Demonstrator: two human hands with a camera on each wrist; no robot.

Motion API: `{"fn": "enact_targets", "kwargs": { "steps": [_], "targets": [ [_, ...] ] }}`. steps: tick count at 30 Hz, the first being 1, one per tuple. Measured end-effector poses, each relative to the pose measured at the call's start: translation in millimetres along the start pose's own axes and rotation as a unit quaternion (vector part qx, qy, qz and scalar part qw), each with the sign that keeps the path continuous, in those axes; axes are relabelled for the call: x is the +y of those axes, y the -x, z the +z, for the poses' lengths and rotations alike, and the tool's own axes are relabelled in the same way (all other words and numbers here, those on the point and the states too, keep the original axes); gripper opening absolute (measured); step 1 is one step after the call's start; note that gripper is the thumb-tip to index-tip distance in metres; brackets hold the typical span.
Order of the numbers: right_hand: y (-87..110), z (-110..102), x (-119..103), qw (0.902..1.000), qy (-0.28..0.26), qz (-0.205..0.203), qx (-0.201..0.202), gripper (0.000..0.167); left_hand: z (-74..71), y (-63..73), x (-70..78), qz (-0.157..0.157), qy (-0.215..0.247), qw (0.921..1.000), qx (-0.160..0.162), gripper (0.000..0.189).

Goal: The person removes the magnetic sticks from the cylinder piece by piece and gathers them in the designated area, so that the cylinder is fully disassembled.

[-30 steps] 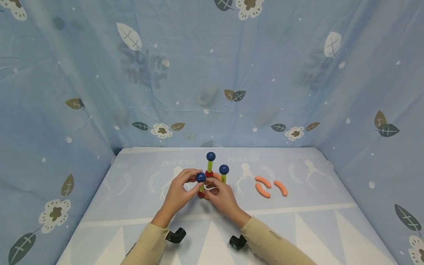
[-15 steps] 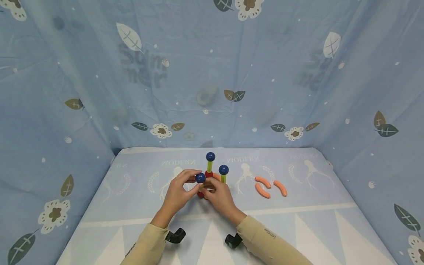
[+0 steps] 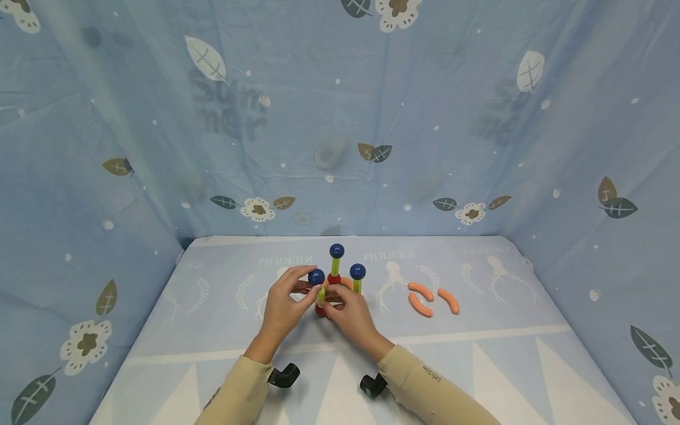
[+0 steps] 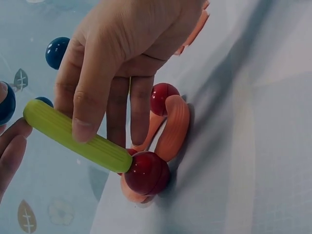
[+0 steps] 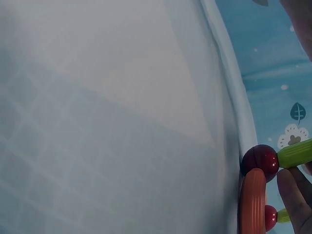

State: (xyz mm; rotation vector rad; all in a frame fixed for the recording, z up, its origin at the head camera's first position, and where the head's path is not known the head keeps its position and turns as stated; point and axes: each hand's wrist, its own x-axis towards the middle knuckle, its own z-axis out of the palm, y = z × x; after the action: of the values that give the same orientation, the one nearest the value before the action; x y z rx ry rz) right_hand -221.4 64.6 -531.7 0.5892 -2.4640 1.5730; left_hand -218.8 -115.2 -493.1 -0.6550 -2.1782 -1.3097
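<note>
My left hand (image 3: 283, 304) pinches a blue ball (image 3: 316, 277) just up and left of the bare top end of a ribbed green rod (image 3: 321, 295). Fingers of my right hand (image 3: 350, 314) grip that rod, whose lower end meets a red ball (image 4: 147, 173). In the left wrist view, curved orange pieces (image 4: 174, 127) link this ball to another red ball (image 4: 164, 99) on the tabletop. Two more green rods stand behind my hands, topped by a far blue ball (image 3: 337, 251) and a right-hand blue ball (image 3: 358, 271). My right hand hides part of the base.
Three loose curved orange pieces lie to the right, one of them an outer piece (image 3: 448, 301). A patterned cloth covers the table (image 3: 504, 330). Blue printed curtains (image 3: 340, 118) enclose the back and sides. Black devices (image 3: 284, 376) sit at both wrists.
The blue ball in my left hand has moved up and slightly left, off the green rod, whose top end now shows. My right hand has shifted slightly left and still holds the rod.
</note>
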Motion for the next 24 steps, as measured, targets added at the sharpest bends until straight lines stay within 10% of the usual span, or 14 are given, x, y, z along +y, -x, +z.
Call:
{"fn": "enact_targets", "kwargs": {
  "steps": [9, 24],
  "targets": [
    [-0.5, 2, 2, 0.9999, -0.014, 0.009, 0.003, 0.025, -3.7, -2.5, -8.6, -0.035, -0.005, 0.9992, 0.018, 0.044],
    [-0.7, 3, 2, 0.9998, -0.016, 0.005, 0.008, 0.025, -2.7, 2.3, -74.7, -0.178, -0.085, 0.9794, 0.043, 0.038]
  ]
}}
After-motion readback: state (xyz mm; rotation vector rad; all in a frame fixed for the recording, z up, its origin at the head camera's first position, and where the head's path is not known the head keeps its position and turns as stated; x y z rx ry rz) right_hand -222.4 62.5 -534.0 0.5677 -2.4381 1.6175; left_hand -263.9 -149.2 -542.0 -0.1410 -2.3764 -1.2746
